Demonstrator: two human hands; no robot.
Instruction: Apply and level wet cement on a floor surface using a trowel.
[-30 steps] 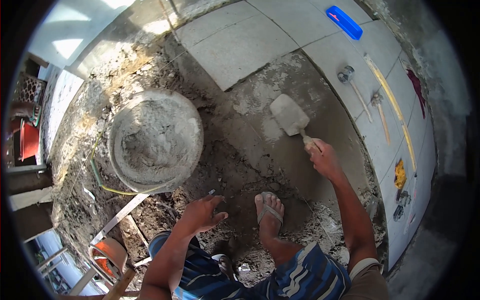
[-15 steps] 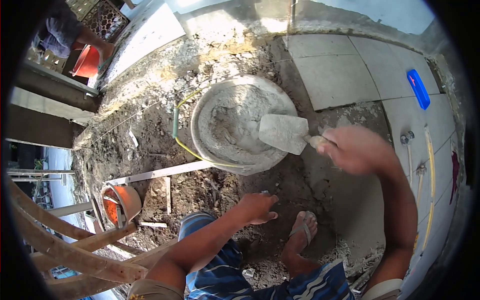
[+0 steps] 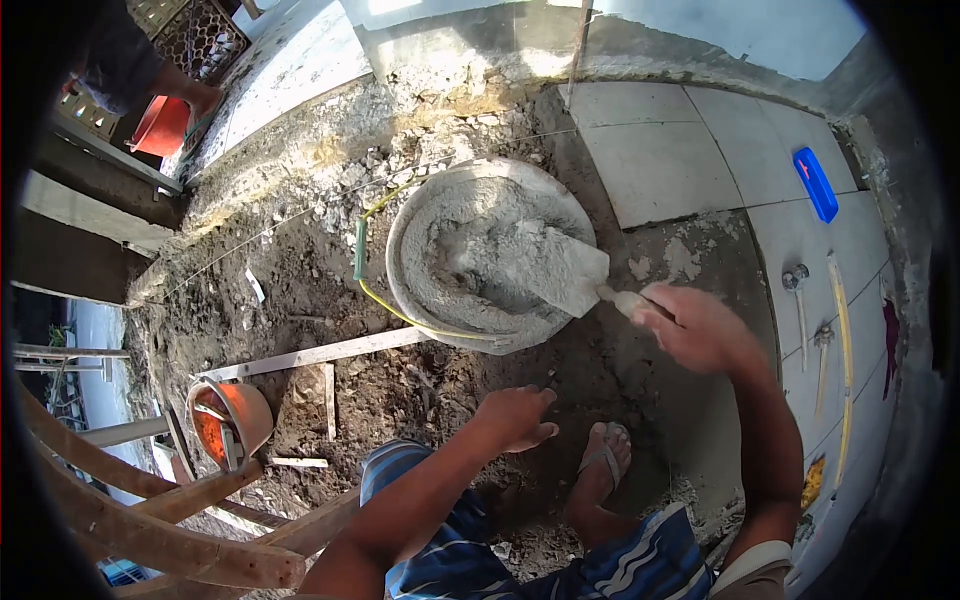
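My right hand (image 3: 690,328) is closed around the handle of a trowel (image 3: 575,278). The broad grey blade reaches over the right rim of a round bucket (image 3: 398,275), and its front end meets the wet grey mortar (image 3: 490,222) inside. A clump of mortar lies at the blade's far end. Below the bucket, my left hand (image 3: 512,418) hovers over the soil with thumb and fingers apart, holding nothing. The bucket's yellow wire handle with its green grip (image 3: 360,250) hangs out on the left side.
Pale floor tiles (image 3: 660,175) lie at the right, with a blue tray-like tool (image 3: 815,185), two hammer-like tools and a yellow stick (image 3: 842,340) on them. A smaller bucket with orange inside (image 3: 258,415) stands left, near wooden beams (image 3: 190,535). Another person is at the upper left, by a red bucket (image 3: 160,128).
The trowel blade has tilted and dipped into the mortar, with a clump now at its end. My right hand has dropped slightly. My left hand stays nearly in place.
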